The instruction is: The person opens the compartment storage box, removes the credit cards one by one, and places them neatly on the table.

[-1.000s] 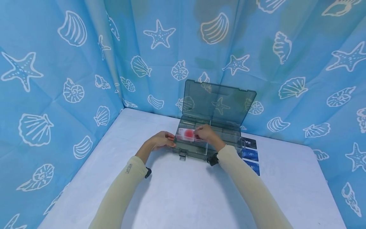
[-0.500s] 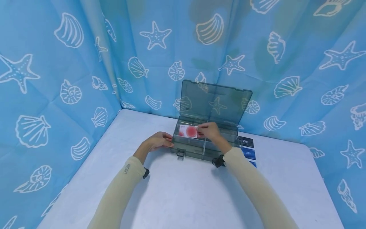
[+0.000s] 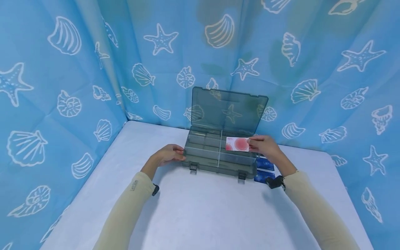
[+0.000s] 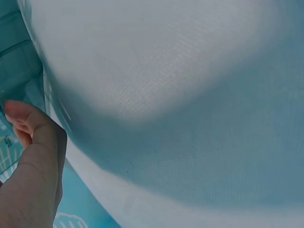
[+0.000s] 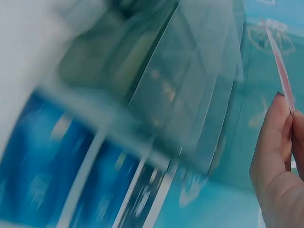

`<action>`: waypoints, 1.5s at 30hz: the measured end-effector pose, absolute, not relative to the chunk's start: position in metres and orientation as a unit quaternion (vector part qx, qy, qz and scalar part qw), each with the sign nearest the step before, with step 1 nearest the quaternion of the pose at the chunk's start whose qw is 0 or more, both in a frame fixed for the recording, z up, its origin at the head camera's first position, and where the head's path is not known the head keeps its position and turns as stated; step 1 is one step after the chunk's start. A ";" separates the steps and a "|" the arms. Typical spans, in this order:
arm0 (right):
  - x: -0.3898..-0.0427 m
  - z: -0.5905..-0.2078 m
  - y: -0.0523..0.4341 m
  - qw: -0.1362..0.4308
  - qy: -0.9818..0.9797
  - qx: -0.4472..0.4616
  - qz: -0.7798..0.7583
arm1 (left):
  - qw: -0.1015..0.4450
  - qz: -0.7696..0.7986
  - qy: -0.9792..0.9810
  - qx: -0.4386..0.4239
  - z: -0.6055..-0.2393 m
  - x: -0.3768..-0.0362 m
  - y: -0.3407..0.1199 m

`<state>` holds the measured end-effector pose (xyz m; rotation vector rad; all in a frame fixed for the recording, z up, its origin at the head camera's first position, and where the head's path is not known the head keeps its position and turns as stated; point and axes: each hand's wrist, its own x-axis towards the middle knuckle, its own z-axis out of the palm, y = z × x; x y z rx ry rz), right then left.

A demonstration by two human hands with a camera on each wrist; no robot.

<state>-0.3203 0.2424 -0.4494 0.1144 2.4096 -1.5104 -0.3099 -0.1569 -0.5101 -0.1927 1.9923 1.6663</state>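
I have the pink card (image 3: 237, 144) pinched by its right-hand short edge in my right hand (image 3: 265, 147), thumb and fingertips closed on it; the right wrist view shows it edge-on as a thin pale strip rising from the fingers (image 5: 273, 142). The card is held upright over the right half of the open grey organiser box (image 3: 218, 156), its long axis running left to right, parallel to the box's front wall, with the free end pointing toward the centre divider. So the card extends to the left of my grip, and the compartments sit directly beneath and slightly behind it. My left hand (image 3: 168, 155) is at the left end of the box, fingers curved loosely against its outer wall; the left wrist view shows only a fingertip near the wall and a blur of white surface (image 3: 200, 208), so I cannot tell how firmly it presses. The right hand is plainly the nearer one to the card and to the right-side compartments. Beside the box on its right, partly hidden behind my right wrist, lie the blue VIP cards (image 3: 265, 164) flat on the surface.
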 end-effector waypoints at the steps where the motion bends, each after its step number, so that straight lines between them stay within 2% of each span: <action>1: -0.315 -0.448 0.251 0.144 0.840 0.043 -0.521 | 0.265 0.616 0.738 -0.073 -0.510 -0.310 -0.157; 9: -0.268 -0.458 0.311 0.118 0.858 0.063 -0.495 | 0.268 0.612 0.741 -0.068 -0.511 -0.308 -0.165; 21: -0.212 -0.508 0.341 0.168 0.848 0.108 -0.492 | 0.252 0.592 0.762 -0.074 -0.511 -0.302 -0.175; 33: -0.197 -0.530 0.344 0.182 0.843 0.152 -0.484 | 0.255 0.584 0.767 -0.073 -0.512 -0.303 -0.165; 45: -0.194 -0.527 0.348 0.172 0.848 0.167 -0.472 | 0.256 0.596 0.759 -0.061 -0.508 -0.303 -0.158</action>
